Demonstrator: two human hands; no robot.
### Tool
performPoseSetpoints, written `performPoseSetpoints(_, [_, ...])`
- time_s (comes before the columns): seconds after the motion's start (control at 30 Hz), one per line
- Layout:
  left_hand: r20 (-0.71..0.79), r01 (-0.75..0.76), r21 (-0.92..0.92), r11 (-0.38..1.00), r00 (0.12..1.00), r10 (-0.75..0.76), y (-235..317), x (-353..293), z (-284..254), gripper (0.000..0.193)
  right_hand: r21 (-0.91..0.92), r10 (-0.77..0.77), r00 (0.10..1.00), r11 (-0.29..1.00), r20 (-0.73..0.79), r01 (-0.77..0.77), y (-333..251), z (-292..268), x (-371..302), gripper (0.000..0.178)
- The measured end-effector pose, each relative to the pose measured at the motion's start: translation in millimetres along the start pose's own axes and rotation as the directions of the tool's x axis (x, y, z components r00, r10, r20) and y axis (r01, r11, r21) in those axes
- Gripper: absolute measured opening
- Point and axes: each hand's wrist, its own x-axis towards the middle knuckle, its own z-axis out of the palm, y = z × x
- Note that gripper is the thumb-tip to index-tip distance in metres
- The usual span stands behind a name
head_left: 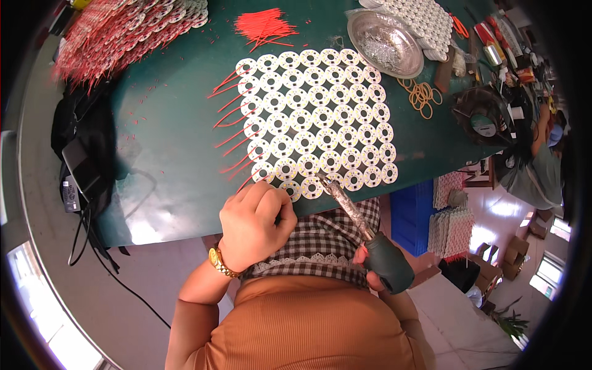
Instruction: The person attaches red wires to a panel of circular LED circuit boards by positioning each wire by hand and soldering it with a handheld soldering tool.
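A sheet of round white LED circuit boards (324,117), joined in rows, lies on the green table. Red wires (233,123) stick out leftward from its left column. At the sheet's near left corner, my left hand (256,216) is closed in a pinch, with a red wire (244,184) showing beside its fingers. The fingertips themselves are hidden under the hand. My right hand (370,268) grips the dark green handle of a soldering iron (353,214). Its tip reaches the boards in the near rows; whether it touches one, I cannot tell.
Loose red wires (264,26) lie in a pile beyond the sheet. A metal bowl (412,57) with silvery bits stands at the far right, near rubber bands (422,94) and a solder spool (483,123). Wired boards (132,31) are heaped far left. A blue crate (412,217) sits right, below the table.
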Motion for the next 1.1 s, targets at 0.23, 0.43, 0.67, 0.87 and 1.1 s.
performPoseSetpoints(0.23, [0.127, -0.336, 0.12, 0.934, 0.939, 0.321, 5, -3, -11, 0.049, 0.421, -0.274, 0.956, 0.859, -0.102, 0.291, 24, 15, 9, 0.051])
performPoseSetpoints(0.43, [0.43, -0.395, 0.241, 0.887, 0.862, 0.267, 3, -6, -19, 0.066, 0.535, -0.189, 0.978, 0.819, -0.089, 0.207, 21, 10, 6, 0.06])
performPoseSetpoints(0.67, [0.552, -0.425, 0.284, 0.86, 0.805, 0.216, 19, -2, -49, 0.062, 0.573, -0.207, 0.976, 0.792, -0.072, 0.21, 21, 4, 21, 0.059])
performPoseSetpoints(0.87, [0.207, -0.32, 0.177, 0.931, 0.937, 0.282, -17, 88, -74, 0.035, 0.48, -0.217, 0.971, 0.844, -0.106, 0.24, -8, 0, 33, 0.056])
performPoseSetpoints(1.1, [0.169, -0.22, 0.716, 0.663, 0.975, 0.14, -81, 212, 3, 0.021, 0.456, -0.318, 0.946, 0.834, -0.064, 0.311, -13, 1, 58, 0.048])
